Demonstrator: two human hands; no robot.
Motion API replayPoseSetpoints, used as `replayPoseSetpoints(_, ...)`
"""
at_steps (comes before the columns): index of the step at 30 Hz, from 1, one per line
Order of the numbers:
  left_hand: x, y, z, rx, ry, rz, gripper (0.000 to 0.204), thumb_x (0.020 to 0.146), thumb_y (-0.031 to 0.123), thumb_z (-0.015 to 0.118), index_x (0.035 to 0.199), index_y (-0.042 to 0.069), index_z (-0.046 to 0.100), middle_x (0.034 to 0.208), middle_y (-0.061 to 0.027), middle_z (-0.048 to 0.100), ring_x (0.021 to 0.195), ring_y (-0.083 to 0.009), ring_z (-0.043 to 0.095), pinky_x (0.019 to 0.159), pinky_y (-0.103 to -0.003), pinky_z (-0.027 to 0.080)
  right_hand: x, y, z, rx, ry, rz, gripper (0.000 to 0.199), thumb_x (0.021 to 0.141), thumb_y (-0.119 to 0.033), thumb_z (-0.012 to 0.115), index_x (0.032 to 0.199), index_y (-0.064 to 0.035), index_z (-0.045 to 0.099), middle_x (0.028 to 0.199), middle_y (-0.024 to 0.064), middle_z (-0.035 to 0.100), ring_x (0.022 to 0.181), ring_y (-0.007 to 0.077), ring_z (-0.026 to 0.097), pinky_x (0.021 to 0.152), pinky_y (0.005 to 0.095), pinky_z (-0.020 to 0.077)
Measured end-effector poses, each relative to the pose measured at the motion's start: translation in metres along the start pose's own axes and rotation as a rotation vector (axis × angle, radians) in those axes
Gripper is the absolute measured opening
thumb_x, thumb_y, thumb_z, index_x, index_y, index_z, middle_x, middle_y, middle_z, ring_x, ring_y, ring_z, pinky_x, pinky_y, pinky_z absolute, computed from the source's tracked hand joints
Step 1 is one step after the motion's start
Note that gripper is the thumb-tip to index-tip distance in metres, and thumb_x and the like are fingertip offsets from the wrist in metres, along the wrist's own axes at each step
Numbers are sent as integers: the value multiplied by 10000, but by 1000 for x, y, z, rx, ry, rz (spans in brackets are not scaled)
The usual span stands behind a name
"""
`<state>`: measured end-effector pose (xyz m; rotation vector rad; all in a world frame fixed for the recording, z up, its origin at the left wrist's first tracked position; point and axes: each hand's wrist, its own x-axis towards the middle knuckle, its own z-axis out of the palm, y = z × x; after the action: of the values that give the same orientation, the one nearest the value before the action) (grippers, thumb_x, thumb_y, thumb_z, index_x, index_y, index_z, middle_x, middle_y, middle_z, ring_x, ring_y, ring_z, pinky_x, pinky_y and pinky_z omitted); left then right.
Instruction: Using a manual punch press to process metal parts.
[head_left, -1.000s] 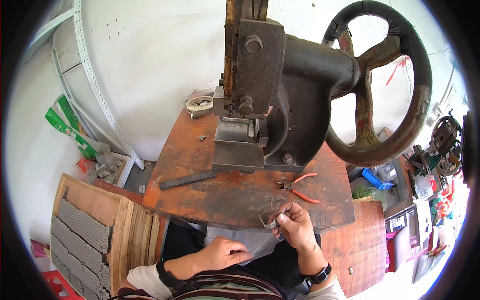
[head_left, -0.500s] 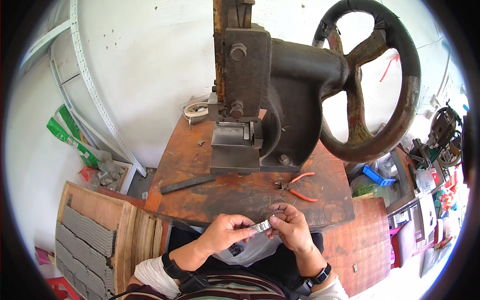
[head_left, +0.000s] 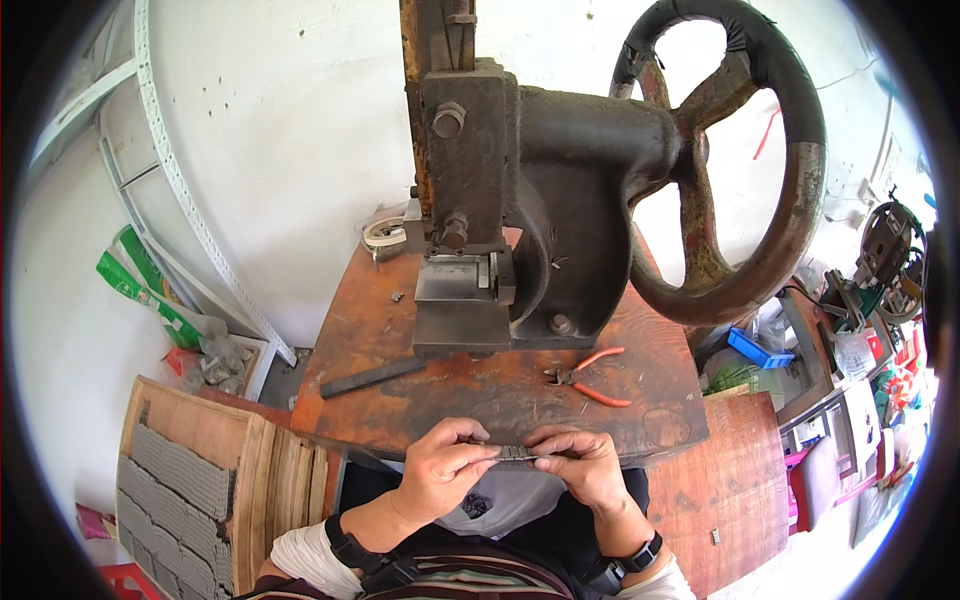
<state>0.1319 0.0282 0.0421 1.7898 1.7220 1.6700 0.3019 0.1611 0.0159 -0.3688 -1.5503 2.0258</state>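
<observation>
A short metal watch band (head_left: 515, 454) of narrow links is stretched level between my two hands, over my lap at the front edge of the bench. My left hand (head_left: 447, 466) pinches its left end between thumb and fingers. At its right end my right hand (head_left: 583, 463) has a similar pinch. The fingers cover both ends. Beyond them on the wooden bench (head_left: 470, 400) lie red-handled cutting pliers (head_left: 585, 379) and a dark flat metal bar (head_left: 372, 378). A dark hand press (head_left: 470, 190) stands behind these, with a metal block (head_left: 460, 280) at its foot.
The press's large handwheel (head_left: 800, 210) rises at the right. A board stacked with rows of grey linked pieces (head_left: 180, 455) leans at the lower left. A lower wooden surface (head_left: 725, 480) lies right of the bench, with a blue tray (head_left: 758, 350) behind it.
The watch band was tilted with its shiny face showing; now it lies level and looks darker, edge-on. Both hands have turned it. The whole view has shifted slightly.
</observation>
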Motion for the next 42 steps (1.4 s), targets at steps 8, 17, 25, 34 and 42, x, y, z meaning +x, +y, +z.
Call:
replayPoseSetpoints(8, -1, -3, 4, -12, 9, -7, 193, 706, -93, 703, 877, -5, 693, 952, -88, 591, 756, -162, 617, 645, -247, 503, -1, 0, -1, -63, -8, -52, 173, 764, 103, 665, 912, 20, 700, 1057, 123, 650, 969, 168, 601, 845, 277, 491)
replayPoseSetpoints(17, 0, -12, 13, -69, 1, -77, 164, 703, -73, 716, 847, -3, 678, 860, -89, 647, 683, -171, 626, 594, -264, 498, -2, 1, -2, -17, 99, -18, 157, 759, 154, 634, 886, 65, 659, 1013, 179, 640, 836, 195, 646, 767, 290, 555)
replayPoseSetpoints(25, 1, -12, 14, -134, -20, -146, 118, 733, -36, 723, 838, -16, 672, 868, -95, 647, 708, -154, 624, 606, -249, 494, -1, 3, -3, 69, 113, 6, 177, 769, 137, 645, 923, 51, 648, 1019, 158, 643, 850, 174, 638, 778, 275, 534)
replayPoseSetpoints(34, -1, -6, 14, -433, -117, -509, 108, 826, 16, 678, 917, -41, 663, 816, -70, 657, 682, -110, 610, 603, -227, 487, 3, -14, 14, -478, -13, -37, 220, 797, 34, 687, 1015, 21, 664, 1020, 97, 632, 860, 116, 601, 743, 228, 487)
replayPoseSetpoints(42, 1, -12, 10, -717, -221, -681, 160, 895, 61, 600, 999, -54, 640, 760, -81, 654, 661, -97, 595, 574, -210, 459, -6, -17, 6, -231, -11, 241, 216, 904, -84, 587, 1080, 29, 640, 705, 20, 625, 640, 68, 572, 601, 204, 474)
